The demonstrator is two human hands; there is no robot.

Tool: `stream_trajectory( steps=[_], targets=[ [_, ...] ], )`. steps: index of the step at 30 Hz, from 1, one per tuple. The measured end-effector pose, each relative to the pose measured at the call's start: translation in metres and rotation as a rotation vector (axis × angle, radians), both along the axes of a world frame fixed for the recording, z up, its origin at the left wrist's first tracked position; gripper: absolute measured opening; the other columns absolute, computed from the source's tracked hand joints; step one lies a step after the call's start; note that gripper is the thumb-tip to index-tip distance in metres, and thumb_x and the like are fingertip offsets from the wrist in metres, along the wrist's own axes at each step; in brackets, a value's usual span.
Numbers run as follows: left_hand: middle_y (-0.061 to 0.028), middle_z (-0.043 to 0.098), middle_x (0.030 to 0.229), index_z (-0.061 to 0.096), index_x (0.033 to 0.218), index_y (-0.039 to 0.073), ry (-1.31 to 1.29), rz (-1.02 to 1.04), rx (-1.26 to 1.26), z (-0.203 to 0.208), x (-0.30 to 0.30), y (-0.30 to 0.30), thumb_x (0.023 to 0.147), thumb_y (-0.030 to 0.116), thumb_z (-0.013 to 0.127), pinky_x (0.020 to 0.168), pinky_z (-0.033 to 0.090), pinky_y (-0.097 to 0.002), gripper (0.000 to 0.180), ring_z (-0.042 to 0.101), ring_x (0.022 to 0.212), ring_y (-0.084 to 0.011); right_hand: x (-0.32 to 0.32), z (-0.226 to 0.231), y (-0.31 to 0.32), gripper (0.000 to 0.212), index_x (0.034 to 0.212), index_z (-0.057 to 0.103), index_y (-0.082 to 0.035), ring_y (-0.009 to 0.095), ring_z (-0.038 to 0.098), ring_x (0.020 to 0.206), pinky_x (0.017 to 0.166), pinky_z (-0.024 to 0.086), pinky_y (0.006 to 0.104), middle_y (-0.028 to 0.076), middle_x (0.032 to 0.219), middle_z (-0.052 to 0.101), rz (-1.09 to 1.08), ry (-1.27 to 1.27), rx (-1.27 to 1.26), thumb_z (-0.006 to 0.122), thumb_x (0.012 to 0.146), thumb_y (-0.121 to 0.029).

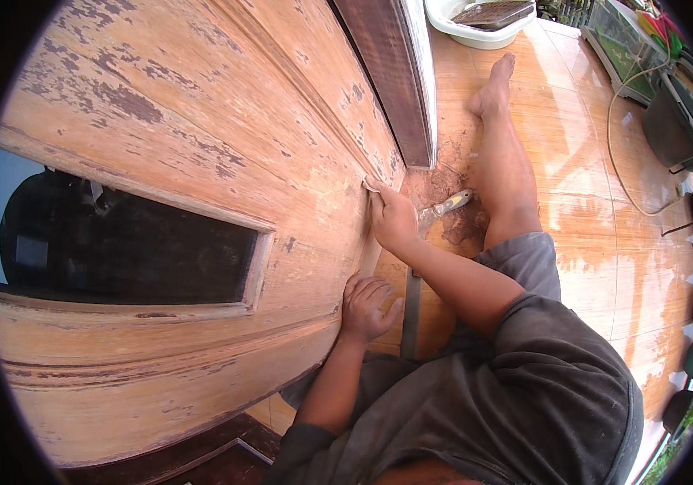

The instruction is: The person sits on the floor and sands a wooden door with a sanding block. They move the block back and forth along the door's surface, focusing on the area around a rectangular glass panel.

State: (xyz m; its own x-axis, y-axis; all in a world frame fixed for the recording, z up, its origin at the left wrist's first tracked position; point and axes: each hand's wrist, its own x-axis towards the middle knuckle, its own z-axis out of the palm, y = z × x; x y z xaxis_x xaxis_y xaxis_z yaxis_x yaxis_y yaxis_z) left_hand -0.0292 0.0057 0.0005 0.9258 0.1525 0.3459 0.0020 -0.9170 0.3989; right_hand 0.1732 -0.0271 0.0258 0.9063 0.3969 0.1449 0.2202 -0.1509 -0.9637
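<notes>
A wooden door point(306, 202) fills the left side, its surface mostly bare wood with dark flakes of old paint. My right hand point(395, 217) presses against the grooved panel near the door's lower edge. Its fingers are closed on a small pale folded piece point(372, 185) that looks like sandpaper; most of it is hidden. Nearer to me, my left hand point(368, 308) lies on the door's edge with its fingers out and nothing held. Just beyond my right wrist, a scraper point(447, 204) with a grey and yellow handle rests on the floor.
Brownish dust point(451, 174) lies around the scraper beside the dark door frame point(399, 73). A glass pane point(144, 242) is set in the door. My leg point(504, 162) stretches over the tiled floor point(572, 162). A white basin point(484, 36), a hose point(611, 121) and several plant pots stand beyond.
</notes>
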Motion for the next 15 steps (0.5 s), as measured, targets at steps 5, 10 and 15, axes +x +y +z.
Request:
stream_trajectory(
  steps=[5, 10, 15],
  targets=[
    [-0.0089, 0.079, 0.106, 0.078, 0.097, 0.008, 0.007, 0.004, -0.009, -0.002, 0.001, 0.000, 0.087, 0.029, 0.081, 0.118, 0.041, -0.0518, 0.023, 0.072, 0.112, -0.0282, 0.004, -0.004, 0.002, 0.032, 0.131, 0.074, -0.004, 0.042, 0.075, 0.109, 0.094, 0.057, 0.0452, 0.029, 0.115, 0.075, 0.024, 0.159, -0.116, 0.059, 0.111, -0.022],
    [-0.0089, 0.079, 0.106, 0.079, 0.098, 0.008, 0.020, 0.002, -0.021, -0.001, 0.001, 0.001, 0.087, 0.029, 0.081, 0.118, 0.041, -0.0517, 0.023, 0.072, 0.111, -0.0275, 0.003, -0.011, 0.002, 0.032, 0.128, 0.076, -0.004, 0.041, 0.075, 0.091, 0.084, 0.057, 0.0439, 0.024, 0.094, 0.076, -0.019, 0.027, 0.041, 0.057, 0.112, -0.025],
    [-0.0088, 0.079, 0.107, 0.079, 0.098, 0.008, 0.017, 0.006, -0.005, -0.002, -0.001, -0.001, 0.087, 0.029, 0.081, 0.118, 0.041, -0.0521, 0.024, 0.072, 0.111, -0.0275, 0.015, -0.015, 0.004, 0.032, 0.129, 0.076, -0.007, 0.041, 0.075, 0.087, 0.082, 0.057, 0.0454, 0.024, 0.091, 0.076, 0.069, 0.135, -0.095, 0.057, 0.112, -0.027]
  ],
)
